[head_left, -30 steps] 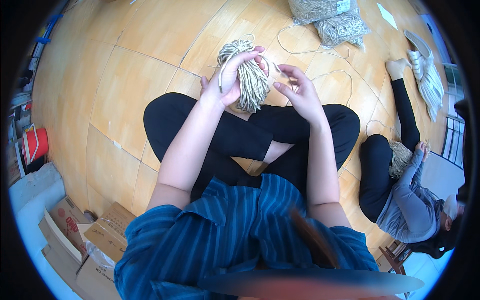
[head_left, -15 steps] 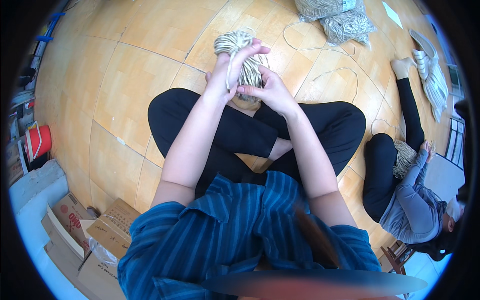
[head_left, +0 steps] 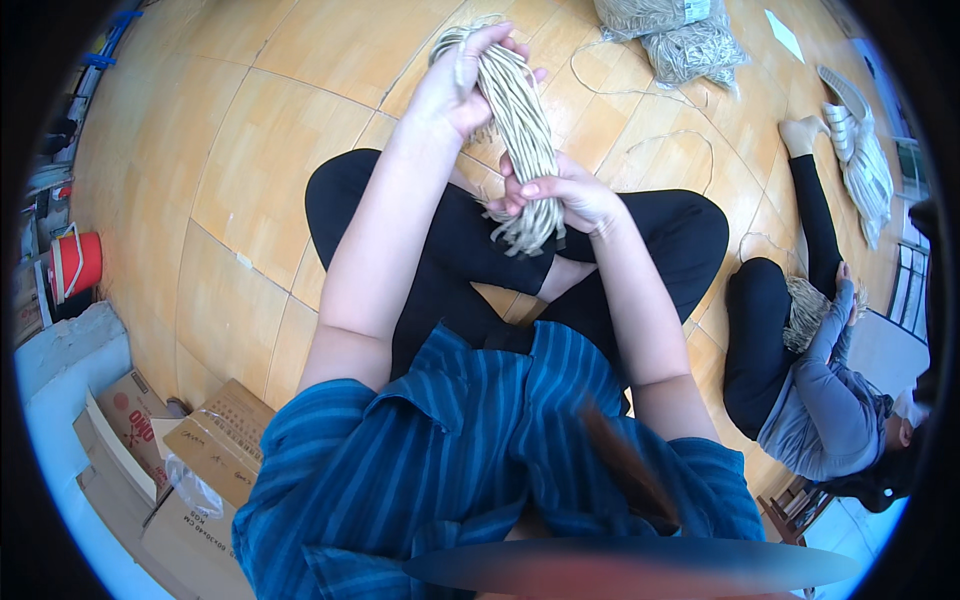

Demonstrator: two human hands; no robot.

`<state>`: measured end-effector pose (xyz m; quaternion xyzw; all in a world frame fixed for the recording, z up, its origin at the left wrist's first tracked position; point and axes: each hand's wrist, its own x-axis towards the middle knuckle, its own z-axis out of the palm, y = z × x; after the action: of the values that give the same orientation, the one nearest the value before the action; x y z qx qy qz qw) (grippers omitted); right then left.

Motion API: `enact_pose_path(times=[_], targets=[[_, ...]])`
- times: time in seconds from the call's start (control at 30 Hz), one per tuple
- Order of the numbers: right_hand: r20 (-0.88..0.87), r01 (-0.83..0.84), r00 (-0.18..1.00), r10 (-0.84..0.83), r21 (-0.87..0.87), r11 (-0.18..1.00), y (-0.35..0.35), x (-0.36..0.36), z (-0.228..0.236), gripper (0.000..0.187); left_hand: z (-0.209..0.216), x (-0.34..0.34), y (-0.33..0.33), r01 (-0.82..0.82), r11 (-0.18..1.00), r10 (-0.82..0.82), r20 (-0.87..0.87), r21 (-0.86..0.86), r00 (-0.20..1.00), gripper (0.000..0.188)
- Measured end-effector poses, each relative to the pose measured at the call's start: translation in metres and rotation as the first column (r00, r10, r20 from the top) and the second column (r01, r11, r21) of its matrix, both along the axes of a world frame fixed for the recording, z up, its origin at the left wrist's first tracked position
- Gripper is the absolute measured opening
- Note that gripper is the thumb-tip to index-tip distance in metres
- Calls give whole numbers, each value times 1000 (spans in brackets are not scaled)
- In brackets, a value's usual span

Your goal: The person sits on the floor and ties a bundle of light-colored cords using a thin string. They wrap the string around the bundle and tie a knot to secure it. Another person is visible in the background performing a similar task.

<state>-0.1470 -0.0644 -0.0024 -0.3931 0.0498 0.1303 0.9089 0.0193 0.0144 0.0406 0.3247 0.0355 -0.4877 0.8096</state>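
A bundle of beige cord [head_left: 522,118] stretches between my hands, above my crossed legs. My left hand [head_left: 468,82] is wrapped round its far, looped end. Lower down, my right hand [head_left: 565,192] grips the bundle near its close end, fingers curled around the strands. Below that grip, loose cut ends [head_left: 532,232] fan out over my dark trousers.
Clear bags of similar cord [head_left: 692,50] lie at the far right, with loose strands on the tiled floor [head_left: 300,120]. A co-worker [head_left: 825,390] sits at the right with another bundle. Cardboard boxes [head_left: 215,440] and a red bucket [head_left: 80,265] stand at the left.
The cord bundle has swung out lengthwise, its loose ends now hanging toward me. My left hand has moved farther away; my right hand has shifted slightly nearer along the bundle.
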Motion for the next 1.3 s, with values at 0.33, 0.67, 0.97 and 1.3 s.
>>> enact_pose_path(times=[0.33, 0.67, 0.97, 1.3], targets=[[-269, -97, 963, -9, -379, 920, -35, -27, 27, 18, -52, 4, 7, -84, 994, 82, 32, 76, 996, 27], [-91, 34, 986, -143, -721, 692, -35, 10, 61, 21, -33, -101, 56, 362, 925, -361, -26, 114, 932, 96], [120, 148, 984, -130, -959, 240, 9, 13, 58, 53, -20, -45, 18, 256, 963, -243, 137, -88, 960, 29], [4, 10, 1000, -9, -558, 830, -13, -4, 63, 55, -28, -21, 31, 17, 871, -69, -87, -491, 994, 29]])
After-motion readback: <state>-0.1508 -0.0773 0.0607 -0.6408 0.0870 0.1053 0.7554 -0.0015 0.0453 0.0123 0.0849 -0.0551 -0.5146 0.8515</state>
